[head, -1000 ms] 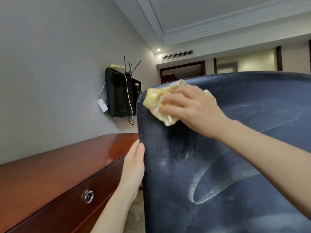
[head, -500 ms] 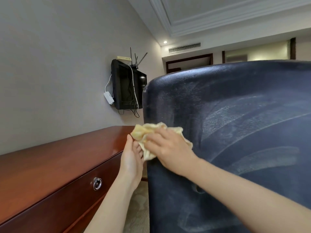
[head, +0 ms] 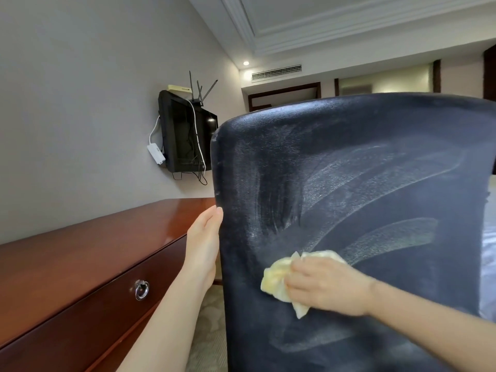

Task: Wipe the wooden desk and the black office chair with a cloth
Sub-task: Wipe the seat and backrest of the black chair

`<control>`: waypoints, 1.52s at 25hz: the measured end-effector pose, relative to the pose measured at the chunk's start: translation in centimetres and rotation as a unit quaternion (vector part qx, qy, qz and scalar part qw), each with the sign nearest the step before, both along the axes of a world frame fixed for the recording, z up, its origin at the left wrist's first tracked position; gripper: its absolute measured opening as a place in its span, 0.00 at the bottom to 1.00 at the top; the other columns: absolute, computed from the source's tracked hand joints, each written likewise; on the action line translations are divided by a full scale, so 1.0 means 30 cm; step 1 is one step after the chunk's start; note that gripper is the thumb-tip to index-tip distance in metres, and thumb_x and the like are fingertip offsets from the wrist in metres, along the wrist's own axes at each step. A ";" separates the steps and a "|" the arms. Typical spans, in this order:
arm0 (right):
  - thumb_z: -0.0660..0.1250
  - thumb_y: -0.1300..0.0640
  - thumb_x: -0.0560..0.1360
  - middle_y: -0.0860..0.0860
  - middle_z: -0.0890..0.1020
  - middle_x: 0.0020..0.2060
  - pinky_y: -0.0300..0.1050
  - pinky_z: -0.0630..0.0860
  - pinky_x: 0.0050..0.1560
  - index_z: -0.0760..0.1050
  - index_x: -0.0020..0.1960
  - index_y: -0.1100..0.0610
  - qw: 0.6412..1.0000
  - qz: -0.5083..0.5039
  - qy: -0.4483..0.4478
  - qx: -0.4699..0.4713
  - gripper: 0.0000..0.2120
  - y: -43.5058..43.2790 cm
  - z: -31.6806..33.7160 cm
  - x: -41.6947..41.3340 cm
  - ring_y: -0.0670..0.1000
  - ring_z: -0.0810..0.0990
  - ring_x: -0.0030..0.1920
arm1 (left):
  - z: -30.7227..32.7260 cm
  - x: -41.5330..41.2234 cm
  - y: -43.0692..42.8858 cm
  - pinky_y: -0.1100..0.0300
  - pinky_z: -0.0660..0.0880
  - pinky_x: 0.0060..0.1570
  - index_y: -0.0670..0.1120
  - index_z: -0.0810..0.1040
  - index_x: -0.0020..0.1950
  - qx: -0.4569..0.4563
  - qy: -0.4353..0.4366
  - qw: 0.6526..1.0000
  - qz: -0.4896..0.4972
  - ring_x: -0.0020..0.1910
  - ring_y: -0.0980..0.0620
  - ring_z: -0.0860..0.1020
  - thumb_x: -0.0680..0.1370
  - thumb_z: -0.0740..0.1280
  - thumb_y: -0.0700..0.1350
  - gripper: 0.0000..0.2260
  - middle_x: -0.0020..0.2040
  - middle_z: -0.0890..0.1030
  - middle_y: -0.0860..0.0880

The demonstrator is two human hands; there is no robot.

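Note:
The back of the black office chair [head: 362, 167] fills the right half of the head view, streaked with pale wipe marks. My right hand [head: 327, 289] presses a crumpled yellow cloth [head: 276, 280] against the lower part of the backrest. My left hand [head: 204, 242] grips the chair's left edge, fingers wrapped behind it and hidden. The wooden desk [head: 80, 253] runs along the wall at the lower left, with a drawer and a metal ring pull [head: 141, 289].
A black wall-mounted screen [head: 185, 138] with a router and dangling cables hangs above the desk's far end. Patterned carpet [head: 206, 331] shows in the narrow gap between desk and chair. A doorway and ceiling vent lie beyond.
My right hand has swept the cloth from the chair's top left corner down its left edge, then right onto the lower backrest. My left hand stays on the chair's edge.

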State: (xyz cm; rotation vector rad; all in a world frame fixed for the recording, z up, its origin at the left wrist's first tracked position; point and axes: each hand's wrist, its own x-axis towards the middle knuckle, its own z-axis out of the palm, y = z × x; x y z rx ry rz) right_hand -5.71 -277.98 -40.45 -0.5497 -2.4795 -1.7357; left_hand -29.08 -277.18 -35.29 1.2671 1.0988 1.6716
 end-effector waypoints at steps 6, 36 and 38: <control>0.62 0.60 0.74 0.59 0.76 0.52 0.55 0.76 0.38 0.75 0.55 0.60 0.948 0.041 0.317 -0.015 0.11 -0.077 0.470 -0.036 0.62 0.74 0.47 | -0.009 -0.010 -0.015 0.51 0.69 0.66 0.52 0.71 0.69 0.038 0.072 0.997 -0.007 0.63 0.53 0.73 0.80 0.61 0.51 0.17 0.64 0.75 0.55; 0.64 0.57 0.70 0.47 0.78 0.35 0.39 0.77 0.34 0.67 0.43 0.53 0.995 -0.041 -0.003 -0.086 0.06 -0.061 -0.074 0.056 0.48 0.79 0.36 | -0.039 -0.016 0.000 0.54 0.70 0.61 0.52 0.74 0.66 0.019 0.103 0.993 0.052 0.61 0.52 0.74 0.79 0.63 0.51 0.15 0.64 0.76 0.53; 0.58 0.61 0.72 0.49 0.78 0.34 0.41 0.75 0.30 0.64 0.43 0.54 0.991 0.033 0.109 -0.072 0.04 -0.068 0.056 0.050 0.52 0.78 0.33 | -0.042 -0.010 0.004 0.52 0.70 0.63 0.52 0.74 0.66 0.019 0.094 0.994 0.049 0.62 0.51 0.74 0.79 0.63 0.51 0.15 0.64 0.76 0.53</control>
